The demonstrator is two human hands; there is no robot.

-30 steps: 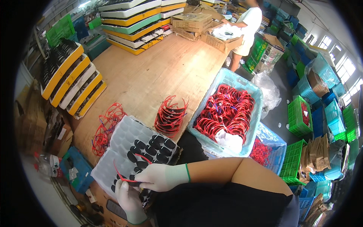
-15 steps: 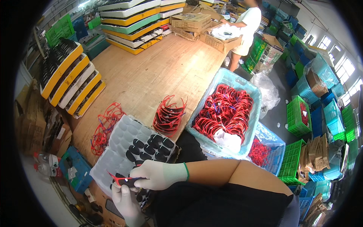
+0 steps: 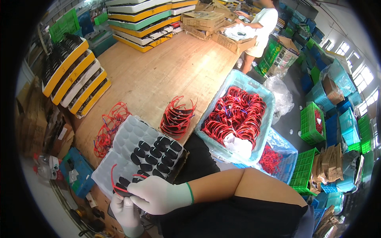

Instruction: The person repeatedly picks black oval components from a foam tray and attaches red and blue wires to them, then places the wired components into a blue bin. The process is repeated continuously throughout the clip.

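Both my hands wear white gloves and grip one pair of red-framed sunglasses (image 3: 118, 189) over the near edge of the tray. My left hand (image 3: 126, 212) pinches the frame from below. Against the lens and frame from the right press the closed fingers of my right hand (image 3: 158, 195). One red temple points upward; the right part of the frame is partly hidden by my glove. Beneath lies a translucent moulded tray (image 3: 119, 139) with cups, several of them holding black lenses (image 3: 151, 160). Just beyond it stands a nested stack of red-framed glasses (image 3: 177, 121).
Loose red frames (image 3: 107, 133) tangle left of the tray. At the table's right edge stands a light-blue crate (image 3: 247, 80) full of red frames. Trays with yellow edges (image 3: 65, 77) are piled at left. A person (image 3: 262, 27) stands beyond by a cardboard box (image 3: 233, 44).
The sunglasses have turned in my hands, so a red temple now stands upward. My right hand has moved slightly down, and my left hand slightly down and left.
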